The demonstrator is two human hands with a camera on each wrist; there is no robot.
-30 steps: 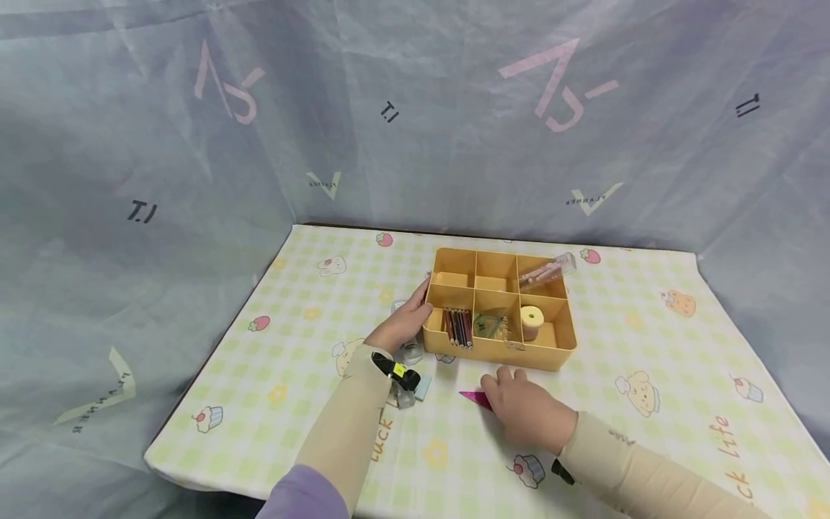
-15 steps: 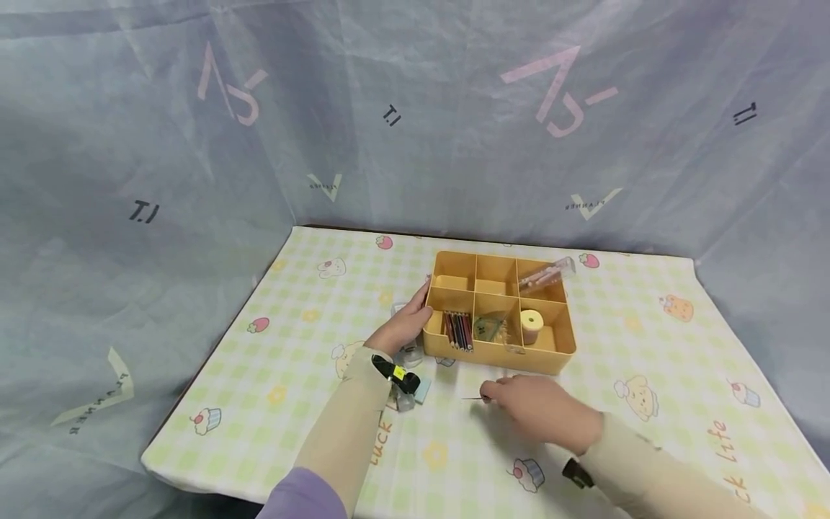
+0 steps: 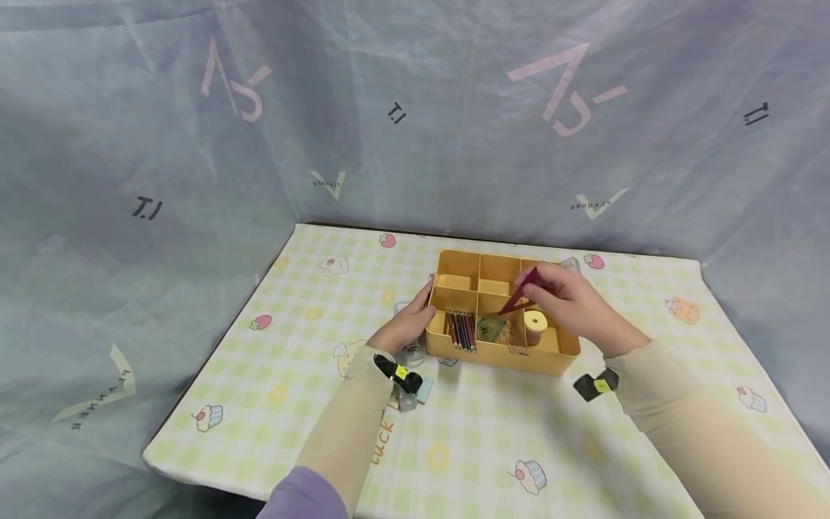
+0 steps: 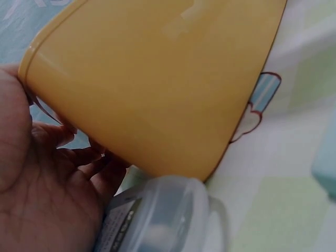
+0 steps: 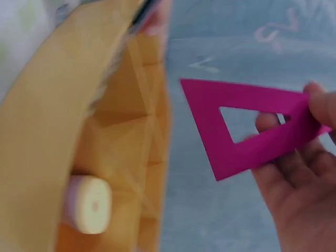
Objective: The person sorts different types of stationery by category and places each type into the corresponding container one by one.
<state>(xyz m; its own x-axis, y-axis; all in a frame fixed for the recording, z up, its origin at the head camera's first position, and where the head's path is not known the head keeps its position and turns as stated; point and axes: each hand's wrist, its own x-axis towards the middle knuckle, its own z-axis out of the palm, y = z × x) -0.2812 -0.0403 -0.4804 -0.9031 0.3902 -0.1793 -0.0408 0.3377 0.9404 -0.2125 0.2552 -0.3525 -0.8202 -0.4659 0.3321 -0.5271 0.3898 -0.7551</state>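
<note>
My right hand [image 3: 570,299] pinches a magenta set square [image 5: 205,118] by one end, between thumb and fingers. The set square [image 3: 519,293] is tilted, one corner pointing down over the front middle compartment of a yellow divided organizer box [image 3: 545,362]. A green triangular piece [image 3: 491,329] sits in that compartment. My left hand [image 3: 403,329] grips the box's left side; in the left wrist view, its curled fingers [image 4: 107,173] reach under the yellow wall [image 4: 157,89]. Coloured pencils [image 3: 461,331] fill the front left compartment. A cream-topped spool-like cylinder [image 3: 534,324] stands in the front right one.
Beside the left hand is a clear plastic container [image 4: 168,215] with a label. A light blue flat piece [image 3: 425,390] and a small clear item [image 3: 406,401] lie near the left wrist. A clear case [image 3: 570,265] sticks out behind the right hand.
My right hand has lifted the magenta set square off the tablecloth and carried it forward over the box. The left hand stays on the box's left side.
</note>
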